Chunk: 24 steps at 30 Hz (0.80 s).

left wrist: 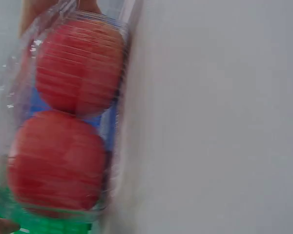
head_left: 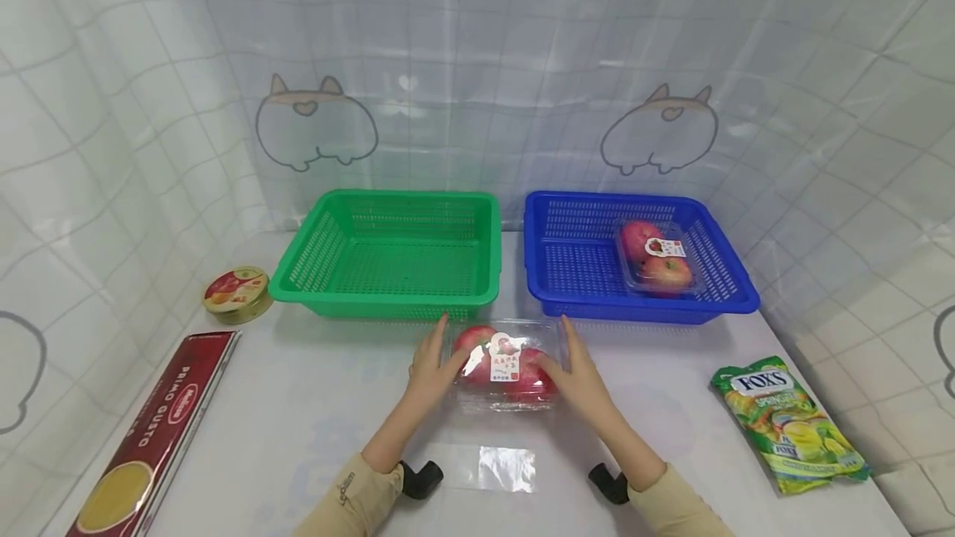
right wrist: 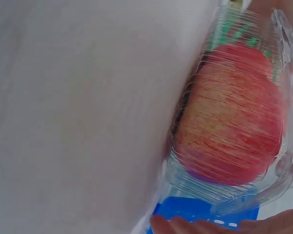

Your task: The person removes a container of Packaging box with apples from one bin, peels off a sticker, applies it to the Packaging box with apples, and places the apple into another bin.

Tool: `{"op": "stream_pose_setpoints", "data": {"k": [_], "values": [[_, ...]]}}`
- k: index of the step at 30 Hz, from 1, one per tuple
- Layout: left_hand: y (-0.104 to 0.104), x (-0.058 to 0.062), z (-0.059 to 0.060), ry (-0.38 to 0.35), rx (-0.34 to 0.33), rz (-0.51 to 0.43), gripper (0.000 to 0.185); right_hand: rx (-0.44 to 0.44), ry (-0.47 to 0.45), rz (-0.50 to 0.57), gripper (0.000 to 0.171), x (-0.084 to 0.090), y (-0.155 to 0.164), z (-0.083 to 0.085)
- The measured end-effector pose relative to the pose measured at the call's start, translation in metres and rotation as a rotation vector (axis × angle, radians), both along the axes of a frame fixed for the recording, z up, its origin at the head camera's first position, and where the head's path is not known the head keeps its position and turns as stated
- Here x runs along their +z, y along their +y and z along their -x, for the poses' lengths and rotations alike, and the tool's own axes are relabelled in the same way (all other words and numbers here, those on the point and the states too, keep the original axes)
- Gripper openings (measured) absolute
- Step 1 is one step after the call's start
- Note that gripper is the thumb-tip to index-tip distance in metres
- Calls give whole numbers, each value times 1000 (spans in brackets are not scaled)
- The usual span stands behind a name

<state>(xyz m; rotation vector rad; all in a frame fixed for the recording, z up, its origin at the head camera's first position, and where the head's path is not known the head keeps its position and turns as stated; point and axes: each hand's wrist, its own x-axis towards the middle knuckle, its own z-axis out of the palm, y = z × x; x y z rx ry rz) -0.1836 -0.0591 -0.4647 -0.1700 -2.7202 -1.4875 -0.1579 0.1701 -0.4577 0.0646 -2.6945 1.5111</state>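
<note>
A clear plastic apple box point(head_left: 505, 367) with a white label on its lid is at the middle front, close to the white table. Two red apples point(left wrist: 58, 163) show through its side in the left wrist view. My left hand point(head_left: 429, 365) holds the box's left end, thumb over the lid and fingers along the side. At the other end my right hand point(head_left: 580, 373) grips it the same way. The right wrist view has one apple point(right wrist: 232, 117) large behind the ribbed plastic, with fingertips point(right wrist: 185, 226) near the box's lower end.
Behind the box stand a green basket point(head_left: 403, 310) and a blue basket point(head_left: 642, 311), the blue one holding another apple box point(head_left: 660, 259). At left lie a round tin point(head_left: 237, 292) and a red pasta pack point(head_left: 157, 429). A green Fox's candy bag point(head_left: 791, 425) is at right.
</note>
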Motion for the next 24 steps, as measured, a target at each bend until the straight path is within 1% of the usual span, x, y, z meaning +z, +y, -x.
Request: {"op": "stream_pose_setpoints", "data": {"k": [2,3,5,8,11,14,17,20,24], "values": [[2,-4,4,-47,-18,-71,73,28,-87,131,81,1,1,1],[3,-6,7,-61,-27,-103,73,36,-123,178,81,1,1,1],[5,-9,10,-80,-45,-163,73,49,-180,234,82,1,0,2],[7,-11,13,-106,-64,-252,74,63,-202,249,82,1,-3,3],[9,-10,14,-132,-72,-319,76,60,-203,250,82,-1,-6,5],[10,-9,14,-159,-63,-347,78,52,-208,268,82,-2,-8,5],[11,-8,13,-162,-59,-367,78,44,-213,284,84,-1,-10,3],[12,-5,10,-171,-62,-410,76,43,-224,291,85,3,-11,-2],[12,3,4,-182,-68,-459,74,37,-230,304,85,14,-12,-11]]}}
